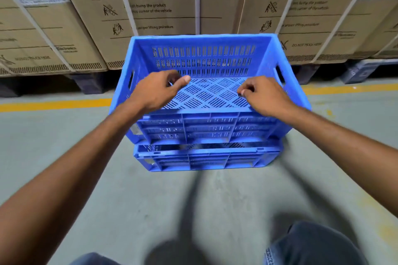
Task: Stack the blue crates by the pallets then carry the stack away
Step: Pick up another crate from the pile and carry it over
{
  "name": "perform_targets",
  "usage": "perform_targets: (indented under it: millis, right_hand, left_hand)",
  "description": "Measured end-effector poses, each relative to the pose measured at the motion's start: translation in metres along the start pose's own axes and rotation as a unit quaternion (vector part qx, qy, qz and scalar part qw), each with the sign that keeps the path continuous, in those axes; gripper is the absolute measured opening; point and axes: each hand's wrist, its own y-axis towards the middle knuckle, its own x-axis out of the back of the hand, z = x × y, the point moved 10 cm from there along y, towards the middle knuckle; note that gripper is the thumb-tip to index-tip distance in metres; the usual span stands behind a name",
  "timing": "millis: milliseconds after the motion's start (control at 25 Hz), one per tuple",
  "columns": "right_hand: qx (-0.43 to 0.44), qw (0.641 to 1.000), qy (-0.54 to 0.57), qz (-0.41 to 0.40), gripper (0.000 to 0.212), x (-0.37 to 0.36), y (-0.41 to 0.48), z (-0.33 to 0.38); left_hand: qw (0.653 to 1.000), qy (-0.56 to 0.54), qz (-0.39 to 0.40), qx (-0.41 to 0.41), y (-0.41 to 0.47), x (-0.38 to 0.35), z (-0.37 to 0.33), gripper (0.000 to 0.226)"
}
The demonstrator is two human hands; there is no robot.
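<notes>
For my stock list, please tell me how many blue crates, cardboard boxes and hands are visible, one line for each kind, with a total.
Blue crates: 2, the top crate on the bottom crate
Cardboard boxes: at least 5 in the row behind, cut off at the frame edges
Hands: 2, left hand and right hand, over the top crate's near rim
Total: at least 9

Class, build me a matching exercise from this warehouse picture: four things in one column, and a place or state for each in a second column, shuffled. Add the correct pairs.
Column 1
1. upper blue crate
2. lower blue crate
3. cardboard boxes
4. yellow line

Column 2
A. painted on the floor
B. standing behind the crates, printed with handling warnings
C. resting on the floor, under another crate
D. tilted, with the left hand and right hand at its near rim

Pairs: 1-D, 2-C, 3-B, 4-A
</notes>
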Motion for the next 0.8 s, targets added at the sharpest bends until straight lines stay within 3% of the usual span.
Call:
perform_targets:
  millis: [80, 160, 280, 400, 480, 800]
  right_hand:
    - [0.022, 0.996, 0.043, 0.078, 0.023, -0.021, -0.023, 0.01]
    - [0.057, 0.994, 0.03, 0.088, 0.041, -0.022, -0.036, 0.017]
    - [0.106, 0.985, -0.066, 0.116, 0.052, -0.026, -0.046, 0.026]
    - [0.161, 0.966, -0.161, 0.119, 0.044, -0.029, -0.058, 0.038]
    - [0.165, 0.966, -0.161, 0.117, 0.034, -0.024, -0.062, 0.04]
    - [0.156, 0.968, -0.152, 0.127, 0.035, -0.024, -0.076, 0.035]
  left_hand:
    - [0.993, 0.021, 0.107, -0.036, -0.027, -0.026, -0.021, 0.063]
    - [0.987, 0.075, 0.137, -0.041, -0.047, -0.037, -0.021, 0.068]
    - [0.978, 0.163, 0.12, -0.053, -0.056, -0.041, -0.016, 0.07]
    - [0.974, 0.2, 0.086, -0.068, -0.056, -0.035, -0.024, 0.063]
    - [0.976, 0.189, 0.083, -0.065, -0.057, -0.032, -0.024, 0.064]
    - [0.977, 0.18, 0.084, -0.076, -0.071, -0.034, -0.03, 0.062]
